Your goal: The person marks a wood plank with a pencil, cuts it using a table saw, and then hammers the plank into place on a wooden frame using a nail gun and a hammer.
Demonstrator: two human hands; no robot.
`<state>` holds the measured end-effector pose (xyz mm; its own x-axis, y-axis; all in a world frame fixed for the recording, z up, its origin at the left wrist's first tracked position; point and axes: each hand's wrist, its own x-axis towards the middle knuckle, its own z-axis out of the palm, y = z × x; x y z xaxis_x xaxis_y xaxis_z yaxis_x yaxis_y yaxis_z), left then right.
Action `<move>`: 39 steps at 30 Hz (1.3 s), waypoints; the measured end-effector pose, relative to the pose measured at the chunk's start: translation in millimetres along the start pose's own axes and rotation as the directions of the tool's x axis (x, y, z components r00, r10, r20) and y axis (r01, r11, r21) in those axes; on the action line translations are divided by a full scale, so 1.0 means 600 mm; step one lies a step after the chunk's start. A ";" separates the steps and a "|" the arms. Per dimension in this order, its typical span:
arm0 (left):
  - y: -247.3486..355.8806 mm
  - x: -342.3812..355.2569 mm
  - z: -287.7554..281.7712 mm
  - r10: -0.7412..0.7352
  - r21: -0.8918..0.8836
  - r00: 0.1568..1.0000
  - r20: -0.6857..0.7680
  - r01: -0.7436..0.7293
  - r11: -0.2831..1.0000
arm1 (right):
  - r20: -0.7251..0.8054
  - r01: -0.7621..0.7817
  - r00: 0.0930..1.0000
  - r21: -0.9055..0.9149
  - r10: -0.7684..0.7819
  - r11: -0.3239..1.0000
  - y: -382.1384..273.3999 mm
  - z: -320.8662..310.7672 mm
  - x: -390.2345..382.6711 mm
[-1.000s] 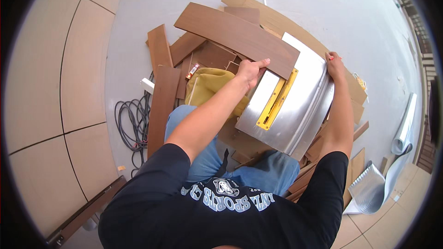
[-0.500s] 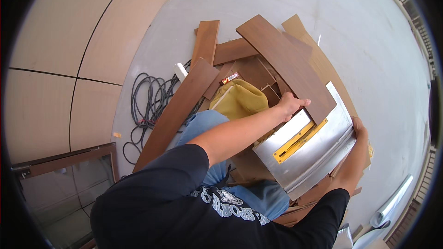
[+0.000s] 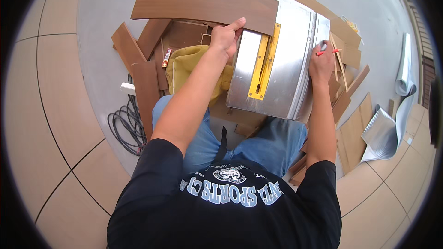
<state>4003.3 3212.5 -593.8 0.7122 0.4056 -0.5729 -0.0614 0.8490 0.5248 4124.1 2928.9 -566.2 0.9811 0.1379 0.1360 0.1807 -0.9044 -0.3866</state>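
A silver table saw top (image 3: 288,71) with a yellow blade insert (image 3: 263,62) stands in front of my knees. A long brown wood plank (image 3: 203,2) lies across its far left corner. My left hand (image 3: 227,37) rests at the saw's left edge, fingers touching the plank's near edge. At the saw's right edge, my right hand (image 3: 321,61) is closed around a red pencil (image 3: 326,51).
Several brown plank offcuts (image 3: 143,71) lie piled on the grey floor at the left, with a yellow cloth (image 3: 189,67) and a coiled black cable (image 3: 127,127). More offcuts (image 3: 353,127) and silver foil sheet (image 3: 390,129) lie to the right. Beige tiles surround the area.
The view has swung, so the saw now sits upright and centred. My left hand stays at the plank's edge and my right hand stays at the saw's right side.
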 end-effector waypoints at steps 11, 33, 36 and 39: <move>0.003 -0.012 -0.016 0.033 0.059 0.998 -0.059 -0.029 0.998 | -0.010 0.029 1.000 -0.011 -0.030 1.000 0.008 0.015 -0.001; 0.001 -0.011 -0.030 0.008 0.120 1.000 -0.022 -0.005 0.993 | -0.051 0.039 0.998 -0.046 -0.042 0.998 0.007 0.017 0.000; 0.004 -0.013 -0.030 0.000 0.123 0.999 -0.032 0.004 0.992 | -0.016 0.018 1.000 -0.066 -0.019 0.998 0.003 0.016 -0.002; 0.001 -0.014 -0.028 -0.009 0.124 0.999 -0.037 0.013 0.992 | -0.034 0.025 0.999 -0.059 -0.027 0.998 0.012 0.018 0.002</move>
<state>3985.5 3215.4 -599.1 0.6866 0.4102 -0.6003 0.0350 0.8061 0.5908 4127.1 2927.0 -578.9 0.9728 0.1488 0.1773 0.2010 -0.9228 -0.3287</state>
